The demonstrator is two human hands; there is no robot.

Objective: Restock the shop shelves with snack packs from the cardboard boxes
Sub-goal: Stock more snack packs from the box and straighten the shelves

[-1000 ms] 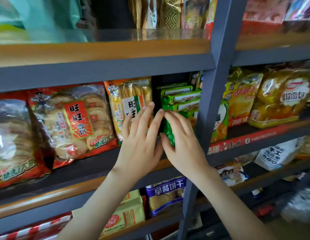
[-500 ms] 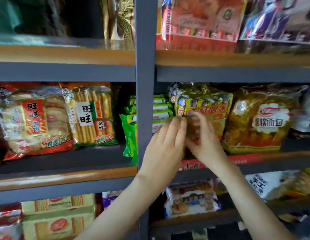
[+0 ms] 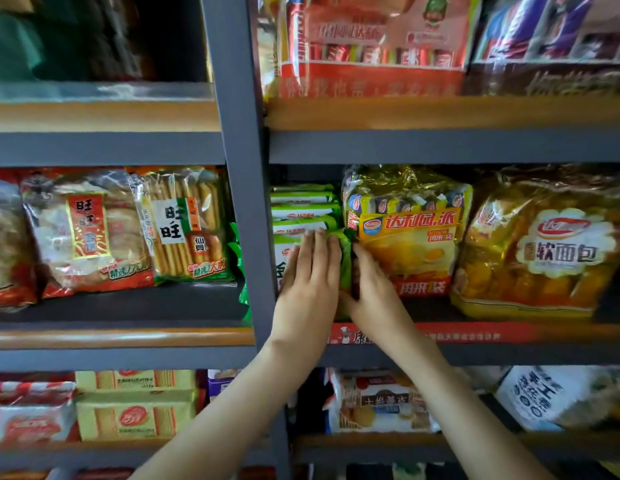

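Note:
A stack of green-and-white snack packs (image 3: 303,211) stands on the middle shelf (image 3: 509,336), just right of the grey upright post (image 3: 239,168). My left hand (image 3: 310,271) lies flat, fingers together, against the front green pack (image 3: 346,258). My right hand (image 3: 372,289) presses that pack's right edge, wedged between it and the yellow pie bag (image 3: 409,230). Both hands hold the pack upright in its slot. No cardboard box is in view.
Rice cracker bags (image 3: 90,230) and a stick cracker bag (image 3: 185,223) fill the shelf left of the post. A soft bread bag (image 3: 543,247) stands at the right. Red packs (image 3: 370,46) sit above; biscuit packs (image 3: 135,407) and bags lie below.
The view has shifted right, so the post now stands left of my hands. Both hands have settled against the green pack beside the yellow pie bag.

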